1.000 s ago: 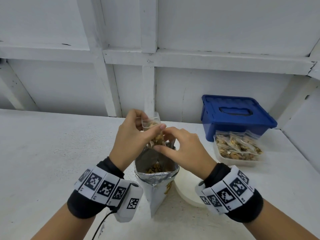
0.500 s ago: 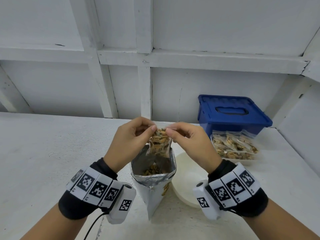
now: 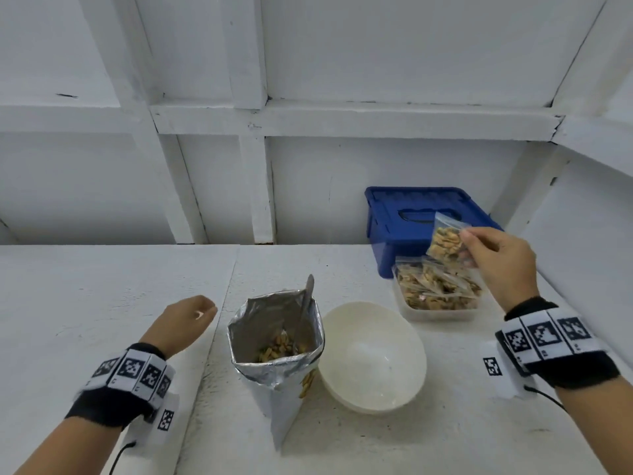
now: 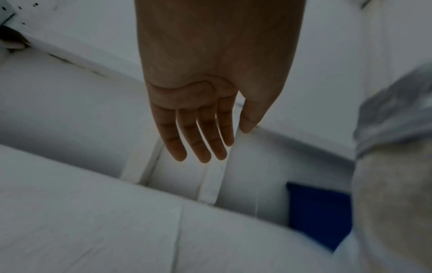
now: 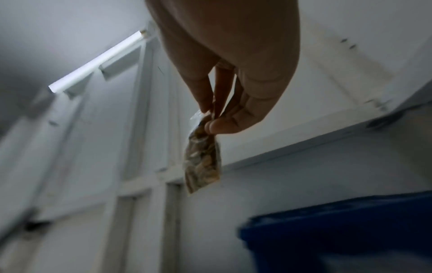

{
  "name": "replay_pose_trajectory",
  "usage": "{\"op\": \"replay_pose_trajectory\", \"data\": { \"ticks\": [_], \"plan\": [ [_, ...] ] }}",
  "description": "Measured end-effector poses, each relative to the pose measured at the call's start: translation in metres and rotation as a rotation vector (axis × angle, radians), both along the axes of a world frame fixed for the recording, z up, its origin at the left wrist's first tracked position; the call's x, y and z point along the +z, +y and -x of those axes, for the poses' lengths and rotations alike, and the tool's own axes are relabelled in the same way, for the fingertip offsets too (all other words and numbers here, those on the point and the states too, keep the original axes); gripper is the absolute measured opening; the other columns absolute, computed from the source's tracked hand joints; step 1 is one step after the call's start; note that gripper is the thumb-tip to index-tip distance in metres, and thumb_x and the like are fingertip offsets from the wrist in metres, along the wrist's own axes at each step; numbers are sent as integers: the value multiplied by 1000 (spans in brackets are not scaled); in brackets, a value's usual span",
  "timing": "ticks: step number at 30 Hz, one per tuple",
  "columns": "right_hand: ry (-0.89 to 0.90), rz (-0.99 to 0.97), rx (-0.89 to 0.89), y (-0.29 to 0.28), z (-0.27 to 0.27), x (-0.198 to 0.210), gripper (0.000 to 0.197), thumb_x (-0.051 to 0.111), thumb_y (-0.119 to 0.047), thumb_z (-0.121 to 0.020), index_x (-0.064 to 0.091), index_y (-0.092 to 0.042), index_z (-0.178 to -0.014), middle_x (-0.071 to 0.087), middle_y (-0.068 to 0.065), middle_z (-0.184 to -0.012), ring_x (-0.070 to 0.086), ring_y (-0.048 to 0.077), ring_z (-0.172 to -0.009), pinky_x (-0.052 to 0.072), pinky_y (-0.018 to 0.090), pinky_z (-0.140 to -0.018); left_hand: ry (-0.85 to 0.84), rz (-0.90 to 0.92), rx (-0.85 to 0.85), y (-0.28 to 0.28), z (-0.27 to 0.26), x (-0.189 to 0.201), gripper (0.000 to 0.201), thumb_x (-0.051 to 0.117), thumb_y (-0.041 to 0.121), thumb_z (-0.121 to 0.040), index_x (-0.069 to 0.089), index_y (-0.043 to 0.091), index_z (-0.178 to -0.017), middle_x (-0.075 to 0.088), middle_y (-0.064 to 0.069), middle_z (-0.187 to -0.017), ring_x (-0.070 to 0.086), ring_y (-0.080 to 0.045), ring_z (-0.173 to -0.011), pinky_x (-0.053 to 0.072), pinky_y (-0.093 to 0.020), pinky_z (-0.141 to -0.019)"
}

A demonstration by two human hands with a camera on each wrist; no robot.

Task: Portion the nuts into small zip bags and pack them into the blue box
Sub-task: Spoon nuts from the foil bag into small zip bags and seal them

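**Filled bag hung above the tub of packed bags**

Head view: the right hand pinched a filled zip bag, hanging lengthwise, directly over the clear tub before the lidded blue box.

Left wrist view: the left hand, far off, was flat-fingered, empty.

Right wrist view: fingertips pinched the bag's top.

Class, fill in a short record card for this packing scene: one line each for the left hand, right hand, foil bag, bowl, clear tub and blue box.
left hand: holds nothing, fingers relaxed
right hand: pinches a small zip bag of nuts above the clear tub
foil bag: open, nuts and a spoon inside
bowl: white, beside the foil bag
clear tub: piled with filled zip bags
blue box: lid on
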State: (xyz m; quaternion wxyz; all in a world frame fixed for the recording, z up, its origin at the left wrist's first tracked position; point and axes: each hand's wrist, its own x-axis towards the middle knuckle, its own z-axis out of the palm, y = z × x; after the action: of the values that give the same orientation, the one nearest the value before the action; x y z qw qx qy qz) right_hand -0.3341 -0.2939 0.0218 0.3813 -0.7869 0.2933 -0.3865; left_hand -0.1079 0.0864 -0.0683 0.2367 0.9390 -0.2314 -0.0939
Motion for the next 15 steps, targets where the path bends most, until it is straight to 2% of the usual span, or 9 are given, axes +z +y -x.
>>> {"op": "replay_pose_trajectory", "data": {
  "ticks": [1, 4, 7, 10, 13, 15],
  "plan": [
    [40, 36, -41, -10, 0, -9, 18, 59, -20, -89, 70, -9, -97, 69, 8, -82, 64, 22, -79, 54, 33, -75, 21, -49, -12, 1, -2, -9, 27, 52, 24, -93, 60, 9, -114, 62, -9, -118, 55, -19, -99, 40, -28, -88],
    [170, 129, -94, -28, -3, -31, 21, 59, -14, -89, 69, 0, -100, 69, 17, -94, 60, 24, -85, 41, 25, -78, 56, -138, -36, 0, -9, -32, 40, 51, 23, -91, 50, 10, -129, 49, -10, -135, 45, -25, -123, 34, -35, -104],
    [317, 151, -50, -34, -8, -51, 21, 60, -12, -88, 69, 0, -103, 68, 18, -102, 60, 29, -95, 38, 24, -80, 72, -209, -59, -2, -12, -44, 53, 54, 28, -90, 38, 13, -139, 33, -10, -148, 30, -26, -136, 27, -40, -111],
    [421, 178, 22, -35, -11, -63, 22, 60, -12, -88, 68, -1, -105, 67, 18, -105, 59, 29, -97, 39, 26, -83, 81, -235, -87, -4, -13, -53, 57, 54, 31, -90, 36, 14, -141, 29, -10, -150, 23, -25, -140, 24, -40, -113],
    [479, 182, 66, -34, -11, -61, 25, 58, -16, -89, 67, -3, -109, 65, 16, -110, 58, 27, -101, 39, 27, -86, 104, -239, -108, -2, -15, -59, 60, 53, 41, -85, 43, 13, -136, 38, -9, -145, 30, -26, -135, 28, -41, -111],
    [514, 183, 77, -33, -10, -58, 29, 59, -21, -89, 66, -4, -111, 63, 16, -115, 56, 29, -105, 41, 33, -90, 117, -226, -103, 0, -18, -64, 60, 54, 42, -82, 46, 12, -133, 40, -11, -142, 34, -27, -133, 31, -43, -108]
  ]
}}
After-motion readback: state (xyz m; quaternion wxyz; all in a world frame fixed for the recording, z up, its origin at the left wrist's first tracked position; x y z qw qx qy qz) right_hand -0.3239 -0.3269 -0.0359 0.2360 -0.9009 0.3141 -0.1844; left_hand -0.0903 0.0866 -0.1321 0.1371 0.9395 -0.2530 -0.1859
